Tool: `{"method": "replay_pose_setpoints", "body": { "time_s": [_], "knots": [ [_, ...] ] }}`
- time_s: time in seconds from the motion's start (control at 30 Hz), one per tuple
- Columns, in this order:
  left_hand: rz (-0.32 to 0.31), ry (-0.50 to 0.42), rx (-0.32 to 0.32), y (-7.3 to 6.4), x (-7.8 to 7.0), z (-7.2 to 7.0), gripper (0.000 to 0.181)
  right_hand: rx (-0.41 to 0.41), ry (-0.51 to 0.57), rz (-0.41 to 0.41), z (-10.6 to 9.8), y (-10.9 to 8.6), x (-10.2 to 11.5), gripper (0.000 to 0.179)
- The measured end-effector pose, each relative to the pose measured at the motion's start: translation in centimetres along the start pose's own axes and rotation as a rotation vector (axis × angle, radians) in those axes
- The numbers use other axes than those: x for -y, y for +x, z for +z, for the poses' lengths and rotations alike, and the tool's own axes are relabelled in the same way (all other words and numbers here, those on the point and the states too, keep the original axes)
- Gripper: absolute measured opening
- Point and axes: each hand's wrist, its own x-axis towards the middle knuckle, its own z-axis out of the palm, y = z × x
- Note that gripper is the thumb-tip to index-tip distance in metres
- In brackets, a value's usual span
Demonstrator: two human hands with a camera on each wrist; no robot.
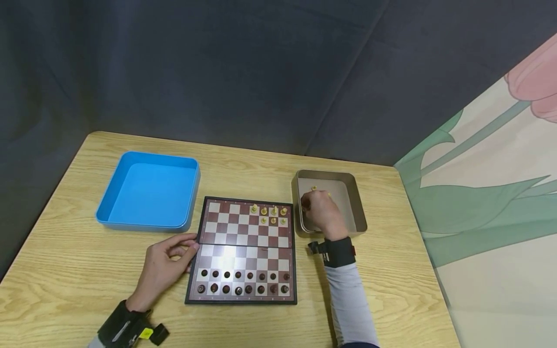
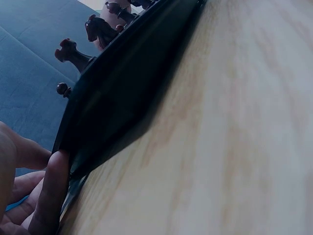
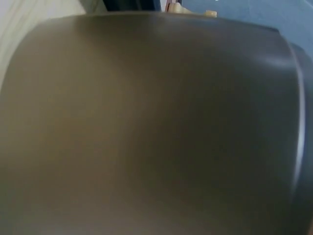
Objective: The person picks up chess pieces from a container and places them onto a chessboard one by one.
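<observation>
The step in hand looks to be moving the light pieces [image 1: 264, 211], one at a time, between the board [image 1: 226, 232] and the tin [image 1: 358, 210] just to its right; whether a piece is coming out or going in, I cannot tell. The right hand [image 1: 322, 212] reaches down over the tin with its fingers curled and bent below the wrist; its fingertips are hidden, and the right wrist view is mostly filled by the tin's wall, so whether it pinches a piece cannot be told. At least one more light piece [image 1: 314, 188] lies in the tin beyond that hand. The left hand [image 1: 167, 263] has finger and thumb at the board's left edge, in what looks like a light pinch that steadies it. On the board, seven light pieces stand at the far right corner, four along the far edge and three in front of them, while the dark pieces [image 1: 248, 289] fill the two rows at the near edge. The blue tray [image 1: 148, 193] sits beyond the left hand, left of the board's far half. The next move probably calls for a small, careful fingertip grip and a lift clear of the tin's wall, with the board kept still.
</observation>
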Motion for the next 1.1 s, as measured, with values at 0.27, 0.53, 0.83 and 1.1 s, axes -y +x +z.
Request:
{"method": "replay_pose_setpoints", "body": {
  "time_s": [0.27, 0.53, 0.83, 1.1],
  "knots": [
    [-0.004, -0.002, 0.006, 0.0, 0.1, 0.0, 0.031, -0.086, -0.013, -0.066, -0.3, -0.2, 0.0, 0.021],
    [0.0, -0.003, 0.006, -0.1, 0.0, 0.0, 0.031, -0.23, 0.035, -0.156, -1.5, -0.7, 0.0, 0.007],
    [0.012, 0.013, 0.005, 0.0, 0.1, 0.0, 0.031, -0.352, -0.028, -0.209, -3.4, -1.7, 1.3, 0.009],
    [-0.01, 0.013, 0.005, 0.0, 0.1, 0.0, 0.031, -0.391, 0.051, -0.31, -4.2, -2.4, 3.6, 0.009]
  ]
}}
